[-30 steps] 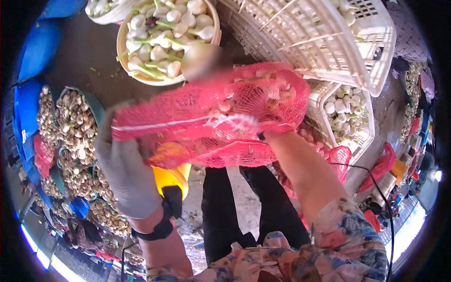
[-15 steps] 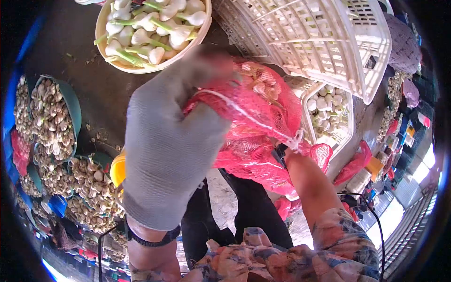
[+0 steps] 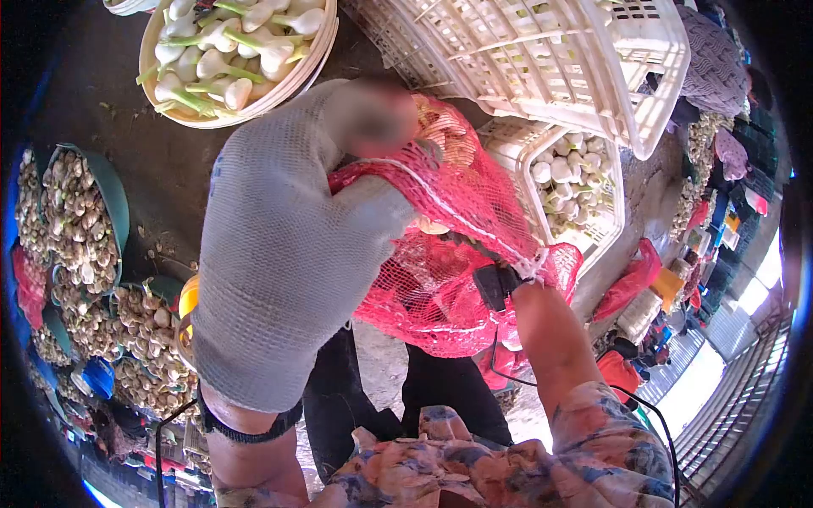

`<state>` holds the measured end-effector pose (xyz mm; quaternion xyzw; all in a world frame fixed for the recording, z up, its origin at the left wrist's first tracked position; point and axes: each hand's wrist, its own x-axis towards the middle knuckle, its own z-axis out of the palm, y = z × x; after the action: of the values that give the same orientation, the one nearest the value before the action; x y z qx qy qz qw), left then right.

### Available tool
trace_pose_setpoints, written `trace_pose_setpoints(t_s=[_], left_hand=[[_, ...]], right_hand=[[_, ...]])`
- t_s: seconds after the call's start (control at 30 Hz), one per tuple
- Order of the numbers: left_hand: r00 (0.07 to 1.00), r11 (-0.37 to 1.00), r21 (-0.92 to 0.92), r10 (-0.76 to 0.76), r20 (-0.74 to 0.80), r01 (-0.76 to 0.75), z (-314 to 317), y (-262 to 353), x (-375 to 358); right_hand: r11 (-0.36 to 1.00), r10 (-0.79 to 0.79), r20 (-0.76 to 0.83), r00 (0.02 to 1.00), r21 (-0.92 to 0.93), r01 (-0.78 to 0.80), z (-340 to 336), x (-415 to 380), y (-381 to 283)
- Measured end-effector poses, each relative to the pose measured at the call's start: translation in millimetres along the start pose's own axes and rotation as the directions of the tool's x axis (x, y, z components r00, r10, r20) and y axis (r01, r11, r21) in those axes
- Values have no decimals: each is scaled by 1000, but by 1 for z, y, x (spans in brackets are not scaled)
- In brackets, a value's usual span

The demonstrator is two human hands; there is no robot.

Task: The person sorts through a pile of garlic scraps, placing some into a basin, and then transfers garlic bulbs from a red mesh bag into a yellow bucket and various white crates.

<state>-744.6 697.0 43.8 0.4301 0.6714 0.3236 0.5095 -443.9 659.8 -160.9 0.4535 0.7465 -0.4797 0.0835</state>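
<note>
My left hand (image 3: 292,229), in a grey knit glove, is closed on the gathered rim of a red mesh bag (image 3: 415,296). Its thumb lies over the near edge of the netting; a blurred patch covers the fingertips. Garlic bulbs (image 3: 445,135) show through the far side of the bag. My right forearm (image 3: 550,339) reaches into the bag's mouth from the right, with a black strap (image 3: 495,286) at the wrist. The mesh hides most of that hand, so its fingers cannot be made out. A white drawstring runs along the bag's rim.
A round basket (image 3: 241,118) of trimmed garlic stands at upper left. White plastic crates (image 3: 584,76) are at upper right, and a lower crate (image 3: 614,212) holds white bulbs. Teal tubs (image 3: 114,203) of unpeeled garlic line the left. A yellow container (image 3: 188,296) sits beside my left hand.
My left hand has shifted slightly left in view with the bag's rim. The bag's mouth looks wider and its near side more spread. My right wrist remains at the bag.
</note>
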Motion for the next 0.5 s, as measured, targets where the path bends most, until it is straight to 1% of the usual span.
trace_pose_setpoints(t_s=[0.13, 0.2, 0.27, 0.33, 0.37, 0.4, 0.43, 0.47, 0.5], left_hand=[[999, 999, -40, -36, -33, 35, 2, 6, -7], [979, 966, 236, 140, -151, -101, 0, 11, -26], [976, 979, 179, 131, -173, -99, -6, 9, -54], [977, 993, 108, -18, -211, 42, -5, 10, -90], [993, 961, 273, -2, -120, 35, -13, 4, -112], [1000, 978, 207, 18, -9, -16, -18, 4, -119], [997, 987, 147, 76, -24, -72, -13, -5, -132], [995, 1000, 23, 18, 102, -20, -19, -10, -141], [994, 999, 23, 22, 103, -25, -18, -11, -150]], right_hand=[[995, -39, 28, 999, -86, 41, 5, 1, 15], [989, -63, 33, 997, -134, 67, 6, 0, 21], [979, -84, 31, 996, -184, 89, 3, 5, 28], [967, -104, 35, 994, -231, 109, 2, 10, 33], [960, -114, 35, 993, -255, 119, 2, 14, 36], [952, -124, 34, 992, -279, 129, 1, 19, 37], [950, -129, 27, 991, -282, 131, -10, 27, 18], [970, 2, -12, 1000, -244, -5, -27, 36, -20], [969, 136, -47, 990, -200, -143, -34, 45, -43]])
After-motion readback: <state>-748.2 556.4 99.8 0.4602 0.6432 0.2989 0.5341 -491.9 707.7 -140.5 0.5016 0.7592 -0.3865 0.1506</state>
